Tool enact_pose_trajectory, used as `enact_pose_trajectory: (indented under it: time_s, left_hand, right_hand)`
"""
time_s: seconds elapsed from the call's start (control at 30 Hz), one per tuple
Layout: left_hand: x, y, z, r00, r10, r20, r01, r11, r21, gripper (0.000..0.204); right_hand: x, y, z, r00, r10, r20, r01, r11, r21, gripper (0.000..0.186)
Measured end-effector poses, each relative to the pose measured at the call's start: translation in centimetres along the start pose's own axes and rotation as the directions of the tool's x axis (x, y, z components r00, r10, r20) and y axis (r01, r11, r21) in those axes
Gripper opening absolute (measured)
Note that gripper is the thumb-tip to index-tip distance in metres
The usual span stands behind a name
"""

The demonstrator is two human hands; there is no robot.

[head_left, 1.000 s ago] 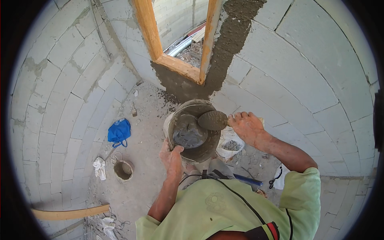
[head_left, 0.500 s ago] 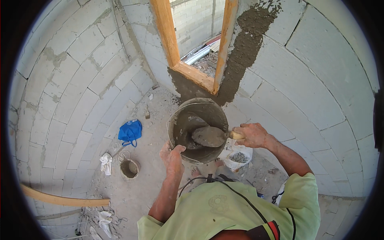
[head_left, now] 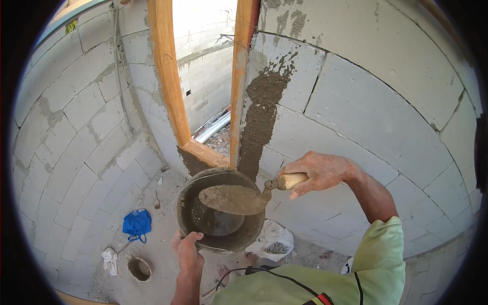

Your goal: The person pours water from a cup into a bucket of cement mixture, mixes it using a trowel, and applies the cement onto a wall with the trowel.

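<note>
My left hand (head_left: 189, 249) grips the near left rim of a mortar bucket (head_left: 255, 226), its thumb over the edge. Inside the bucket, grey wet mortar (head_left: 219, 223) covers the bottom. My right hand (head_left: 317, 174) is closed round the wooden handle of a trowel (head_left: 235, 200). The mortar-smeared blade is above the bucket's opening, reaching across it from the right. Just beyond the bucket, a band of wet mortar (head_left: 263, 119) runs up the block wall beside the wooden window frame (head_left: 170, 84).
Pale block walls (head_left: 366, 109) curve round on both sides. On the floor lie a blue bag (head_left: 137, 224), a white cloth (head_left: 110, 261) and a brush (head_left: 157, 201). A small bucket (head_left: 140, 269) stands at the lower left. An opened white sack (head_left: 278, 238) sits beyond my feet.
The trowel has risen from within the bucket to above its opening, its handle now higher. The bucket appears lower and further left as the view has shifted up and right.
</note>
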State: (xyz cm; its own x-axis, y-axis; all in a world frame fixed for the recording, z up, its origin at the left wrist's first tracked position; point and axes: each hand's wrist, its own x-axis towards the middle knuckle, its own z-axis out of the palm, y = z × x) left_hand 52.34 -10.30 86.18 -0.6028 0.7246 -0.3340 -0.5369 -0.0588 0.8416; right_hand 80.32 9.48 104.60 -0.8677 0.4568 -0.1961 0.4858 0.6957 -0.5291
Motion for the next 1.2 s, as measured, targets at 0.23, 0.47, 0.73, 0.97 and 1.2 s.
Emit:
enact_pose_trajectory:
  time_s: [0.23, 0.47, 0.73, 0.97, 1.2]
  left_hand:
    - [1.1, -2.1, 1.0, 0.998, -0.056, 0.034, 0.055, 0.998, 0.006, 0.03]
    - [1.6, -3.7, 0.1, 0.994, -0.114, -0.006, 0.114, 0.993, 0.017, 0.032]
    - [1.4, -3.3, -3.3, 0.99, -0.14, -0.032, 0.142, 0.987, 0.078, 0.04]
    - [1.5, -4.0, -1.6, 0.993, -0.104, 0.051, 0.097, 0.986, 0.132, 0.04]
    - [1.2, -3.6, -1.0, 0.996, -0.01, 0.092, -0.008, 0.981, 0.194, 0.044]
  right_hand:
    - [-2.1, 0.9, -13.0, 0.921, 0.278, -0.273, -0.231, 0.954, 0.192, 0.051]
    - [-9.8, -4.7, -19.7, 0.707, 0.178, -0.685, -0.29, 0.956, -0.051, 0.053]
    - [-4.5, -1.1, -3.7, 0.865, 0.293, -0.408, -0.444, 0.826, -0.347, 0.052]
    - [-0.6, 2.1, 11.7, 0.958, 0.255, -0.129, -0.282, 0.767, -0.577, 0.036]
    - [4.7, 3.6, 18.3, 0.998, 0.058, 0.005, -0.029, 0.564, -0.826, 0.039]
